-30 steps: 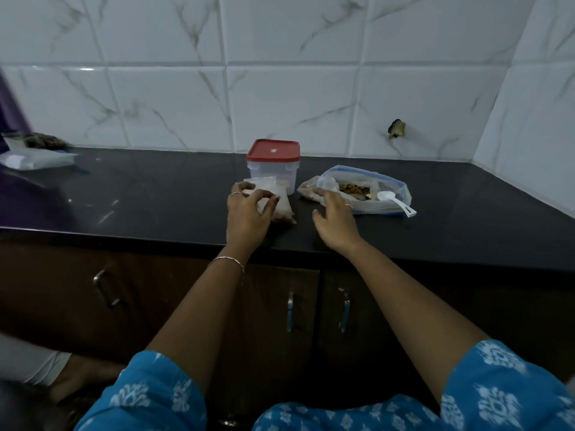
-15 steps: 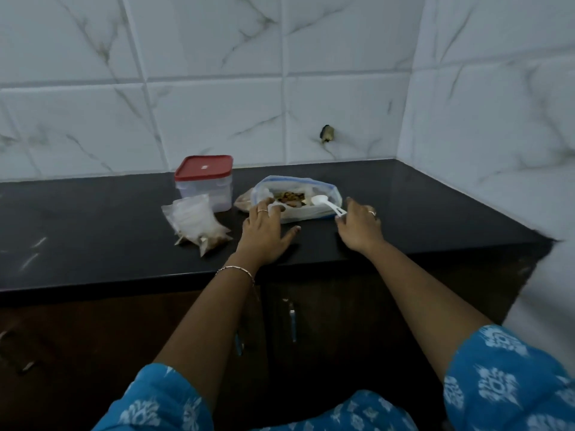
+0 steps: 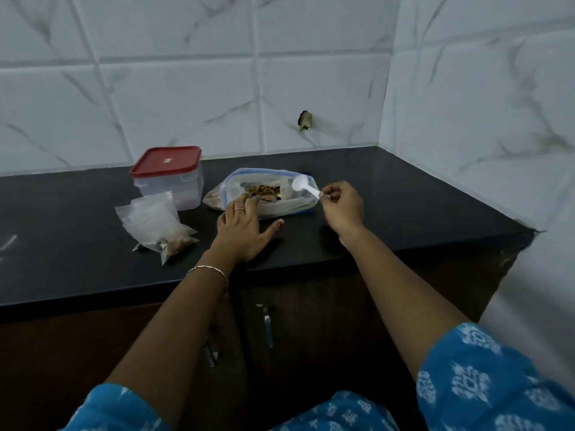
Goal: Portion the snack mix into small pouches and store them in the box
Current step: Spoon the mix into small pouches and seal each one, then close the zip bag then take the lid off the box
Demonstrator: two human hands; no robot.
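Black surface (image 3: 404, 213): left hand (image 3: 241, 227) lies flat, fingers straight, pressing the near lip of the bag (image 3: 280, 206). Right hand (image 3: 343, 206) pinches the spoon (image 3: 306, 188) by its handle end, above the mix (image 3: 264, 190). Risk: that end-grip lets a loaded spoon twist and spill. Further left lie the pouches (image 3: 155, 225); box (image 3: 169, 175) behind, lidded.

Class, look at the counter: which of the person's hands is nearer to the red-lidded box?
Left. The left hand lies at the snack bag beside the box; the right hand is farther right, pinching the spoon.
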